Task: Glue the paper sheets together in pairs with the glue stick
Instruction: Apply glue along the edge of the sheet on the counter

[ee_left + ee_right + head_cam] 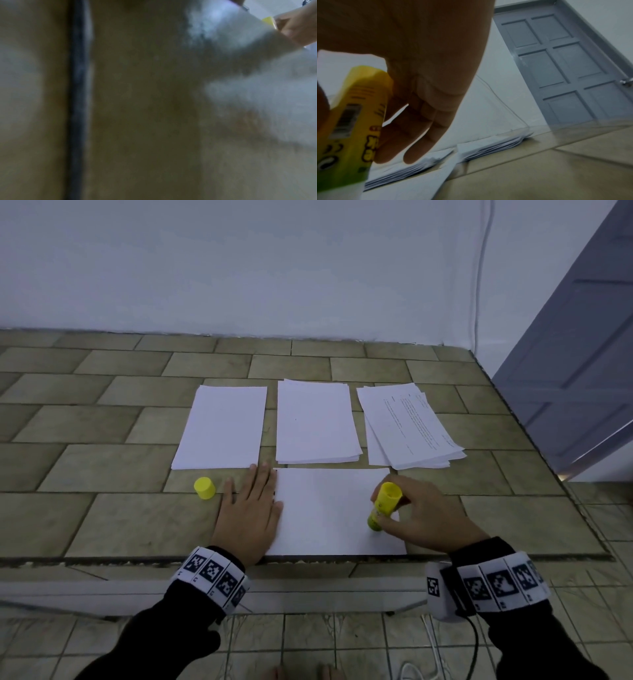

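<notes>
A single white sheet lies landscape at the table's near edge. My left hand rests flat, fingers straight, on the sheet's left edge and the table. My right hand grips the yellow glue stick, tilted, with its lower end on the sheet's right part. In the right wrist view the glue stick sits between thumb and fingers. The left wrist view is blurred; only the right hand shows at the top right. The yellow cap stands on the table left of my left hand.
Three paper stacks lie in a row behind the sheet: a blank one at left, a blank one in the middle, a printed, fanned one at right. The tiled table ends just before my wrists. A grey door stands at right.
</notes>
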Demonstrator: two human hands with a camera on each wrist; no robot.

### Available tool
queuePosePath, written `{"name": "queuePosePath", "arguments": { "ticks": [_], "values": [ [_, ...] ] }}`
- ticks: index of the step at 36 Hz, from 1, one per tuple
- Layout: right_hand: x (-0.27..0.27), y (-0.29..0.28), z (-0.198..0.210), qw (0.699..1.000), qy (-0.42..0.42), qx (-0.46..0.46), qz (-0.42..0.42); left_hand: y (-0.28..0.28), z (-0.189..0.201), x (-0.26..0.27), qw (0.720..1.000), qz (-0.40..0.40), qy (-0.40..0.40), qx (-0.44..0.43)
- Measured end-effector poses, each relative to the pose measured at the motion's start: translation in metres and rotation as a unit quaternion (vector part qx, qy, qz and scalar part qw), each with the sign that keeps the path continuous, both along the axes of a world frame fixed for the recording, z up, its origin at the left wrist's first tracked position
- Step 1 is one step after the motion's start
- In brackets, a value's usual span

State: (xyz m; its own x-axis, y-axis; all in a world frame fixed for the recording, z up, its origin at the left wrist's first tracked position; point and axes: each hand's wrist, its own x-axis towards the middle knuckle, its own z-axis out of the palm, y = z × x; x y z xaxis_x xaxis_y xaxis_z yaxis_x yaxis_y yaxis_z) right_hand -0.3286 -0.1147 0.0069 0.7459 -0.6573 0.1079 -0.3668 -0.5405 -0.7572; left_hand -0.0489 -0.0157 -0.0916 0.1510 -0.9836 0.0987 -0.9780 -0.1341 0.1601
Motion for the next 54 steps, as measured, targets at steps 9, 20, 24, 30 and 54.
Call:
{"name": "queuePosePath", "arguments": {
  "ticks": [9,20,24,30,54],
  "values": [
    [0.081,0.028,-0.01,0.993,0.022,0.0,0.113,-0.001,0.002,0.0,1.0,-0.003,0.028,0.001],
    [0.115,0.019,0.0,0.986,0.06,-0.032,0.153,0.0,0.001,0.002,0.999,-0.013,0.035,0.013],
    [0.126,-0.001,0.006,0.989,0.086,-0.026,0.116,0.0,0.001,0.002,0.999,-0.009,0.03,0.021],
    [0.14,-0.032,0.005,0.993,0.112,-0.011,0.027,0.0,0.004,0.0,0.999,-0.002,0.03,0.024],
    [0.045,0.013,-0.004,0.995,0.033,0.05,0.076,0.001,0.016,-0.004,0.995,0.007,-0.006,0.094]
  ]
}}
